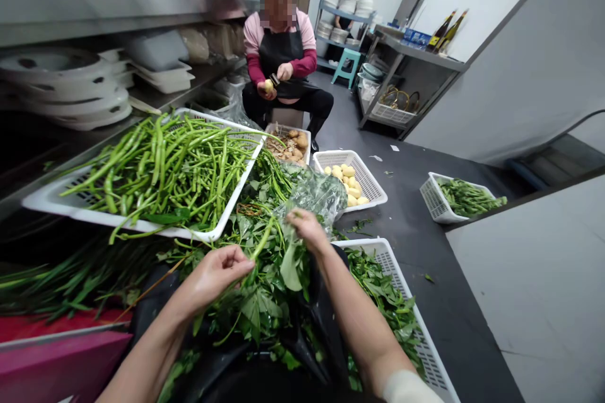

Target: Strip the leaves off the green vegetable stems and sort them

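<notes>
My left hand (pixel 222 271) pinches a pale green stem (pixel 263 239) over a pile of leafy greens (pixel 265 302) on my lap. To its right, my right hand (pixel 308 230) has its fingers closed on a leaf (pixel 291 267) that hangs below it. Just behind the right hand lies a clear plastic bag (pixel 314 192). A white basket (pixel 222 227) heaped with long, stripped green stems (pixel 170 170) stands beyond my left hand. Beside my right forearm, another white basket (pixel 397 277) holds loose leaves (pixel 378 289).
Opposite me a seated person (pixel 283 44) peels a potato, near a basket of peeled potatoes (pixel 347 179) and one of unpeeled potatoes and peelings (pixel 288 145). A basket of green pods (pixel 466 198) stands right. Steel shelving (pixel 94 12) runs along the left; a pink container (pixel 61 359) is lower left.
</notes>
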`<state>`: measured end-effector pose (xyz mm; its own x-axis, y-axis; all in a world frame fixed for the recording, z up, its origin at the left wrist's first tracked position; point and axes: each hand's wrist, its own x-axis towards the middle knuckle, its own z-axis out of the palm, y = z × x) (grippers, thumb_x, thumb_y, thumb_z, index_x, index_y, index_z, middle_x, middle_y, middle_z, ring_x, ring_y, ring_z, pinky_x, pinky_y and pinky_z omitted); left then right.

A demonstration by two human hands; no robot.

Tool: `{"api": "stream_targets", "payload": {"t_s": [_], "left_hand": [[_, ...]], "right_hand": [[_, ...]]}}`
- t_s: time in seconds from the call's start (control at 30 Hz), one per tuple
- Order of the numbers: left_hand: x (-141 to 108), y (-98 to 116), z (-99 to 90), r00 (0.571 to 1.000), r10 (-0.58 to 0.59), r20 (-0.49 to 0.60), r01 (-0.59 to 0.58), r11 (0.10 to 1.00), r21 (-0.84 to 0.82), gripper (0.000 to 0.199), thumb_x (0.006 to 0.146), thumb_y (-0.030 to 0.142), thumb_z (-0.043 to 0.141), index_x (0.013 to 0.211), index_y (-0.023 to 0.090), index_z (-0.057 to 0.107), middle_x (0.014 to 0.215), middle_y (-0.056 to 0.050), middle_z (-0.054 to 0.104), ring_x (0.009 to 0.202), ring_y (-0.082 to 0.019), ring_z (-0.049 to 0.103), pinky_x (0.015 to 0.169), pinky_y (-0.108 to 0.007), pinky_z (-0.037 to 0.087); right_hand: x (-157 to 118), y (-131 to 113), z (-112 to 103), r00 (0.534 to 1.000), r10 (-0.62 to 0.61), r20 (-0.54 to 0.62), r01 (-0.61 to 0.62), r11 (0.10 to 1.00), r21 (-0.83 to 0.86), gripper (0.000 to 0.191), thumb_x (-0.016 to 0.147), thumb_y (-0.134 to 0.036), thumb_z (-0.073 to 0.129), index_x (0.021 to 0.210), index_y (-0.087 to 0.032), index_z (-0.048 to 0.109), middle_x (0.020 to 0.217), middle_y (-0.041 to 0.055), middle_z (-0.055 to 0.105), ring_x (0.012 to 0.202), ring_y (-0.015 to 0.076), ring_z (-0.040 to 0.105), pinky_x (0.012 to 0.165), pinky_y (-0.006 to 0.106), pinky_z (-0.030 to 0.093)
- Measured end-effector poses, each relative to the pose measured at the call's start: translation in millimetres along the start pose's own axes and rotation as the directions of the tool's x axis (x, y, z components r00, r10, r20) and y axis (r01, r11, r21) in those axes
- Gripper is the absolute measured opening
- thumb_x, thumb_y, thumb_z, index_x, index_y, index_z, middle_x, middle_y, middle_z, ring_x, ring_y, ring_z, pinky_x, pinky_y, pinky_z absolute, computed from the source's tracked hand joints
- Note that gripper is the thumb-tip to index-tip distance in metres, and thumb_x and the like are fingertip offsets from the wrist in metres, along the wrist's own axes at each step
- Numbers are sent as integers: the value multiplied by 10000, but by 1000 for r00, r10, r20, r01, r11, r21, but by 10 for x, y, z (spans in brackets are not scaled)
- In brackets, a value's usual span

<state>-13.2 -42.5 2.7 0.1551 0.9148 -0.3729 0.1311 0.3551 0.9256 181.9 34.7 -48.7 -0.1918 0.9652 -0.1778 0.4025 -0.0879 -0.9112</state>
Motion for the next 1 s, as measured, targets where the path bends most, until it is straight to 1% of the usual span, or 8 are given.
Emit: {"api": "stream_targets", "payload": {"t_s": [0.23, 0.33, 0.43, 0.57, 0.7, 0.83, 0.87, 1.0], "left_hand": [[15, -208, -174, 980, -177, -88, 122, 892, -434, 263, 548, 346, 780, 636, 152, 626, 591, 3, 566, 506, -101, 488, 466, -196, 401], [95, -247, -135, 983, -163, -81, 93, 833, -545, 232, 577, 290, 774, 669, 133, 631, 611, -13, 595, 548, -111, 524, 506, -193, 424], [126, -236, -75, 990, -102, -98, 26, 810, -586, 279, 552, 319, 798, 640, 131, 612, 578, 3, 575, 539, -102, 504, 515, -192, 427], [67, -197, -1, 985, -121, -124, 23, 800, -599, 319, 494, 307, 822, 617, 127, 588, 542, 23, 546, 503, -85, 470, 474, -177, 403], [1, -106, 5, 967, -203, -155, 56, 760, -648, 196, 561, 181, 750, 599, 123, 566, 516, 26, 530, 474, -70, 457, 444, -159, 383], [50, 78, -157, 853, -236, -465, -144, 751, -644, 150, 647, 125, 627, 557, 153, 510, 488, 55, 473, 450, -51, 416, 446, -144, 373], [76, 139, -214, 829, -165, -535, -211, 793, -571, 149, 648, 151, 632, 559, 160, 512, 498, 55, 476, 461, -56, 415, 454, -152, 378], [236, 409, -441, 720, 257, -644, -389, 918, -69, 196, 639, 368, 657, 635, 206, 547, 589, 32, 524, 553, -110, 464, 534, -236, 416]], "right_hand": [[-94, -63, -16, 976, -69, -208, 29, 982, -186, 431, 597, -273, 741, 1004, -178, 639, 958, 60, 598, 913, 205, 558, 824, 323, 427], [-393, -196, 289, 993, -119, 13, 120, 987, -111, 270, 705, -348, 666, 926, -193, 659, 886, 26, 617, 840, 174, 579, 753, 281, 446], [-611, -255, 603, 949, -170, 266, 187, 982, -38, 189, 713, -357, 669, 780, -182, 644, 741, -26, 598, 698, 130, 563, 640, 221, 426], [-704, -248, 800, 895, -370, 250, 420, 887, -191, 291, 858, -263, 465, 586, -173, 513, 585, -32, 512, 568, 95, 488, 561, 196, 384], [-821, -289, 747, 672, -669, 318, 730, 525, -439, 225, 860, -247, 419, 663, -194, 516, 655, 0, 562, 593, 117, 494, 527, 216, 375], [-983, -365, 699, 370, -702, 609, 929, 294, -225, 109, 869, -283, 473, 902, -243, 568, 840, -24, 620, 710, 91, 554, 509, 174, 381], [-993, -381, 696, 386, -677, 627, 921, 319, -223, 155, 865, -297, 499, 1002, -253, 556, 948, -20, 623, 749, 87, 566, 517, 165, 393], [-921, -435, 585, 709, -534, 461, 705, 530, -472, 598, 804, -360, 606, 1315, -151, 376, 1193, 138, 544, 763, 157, 597, 518, 230, 460]]}}
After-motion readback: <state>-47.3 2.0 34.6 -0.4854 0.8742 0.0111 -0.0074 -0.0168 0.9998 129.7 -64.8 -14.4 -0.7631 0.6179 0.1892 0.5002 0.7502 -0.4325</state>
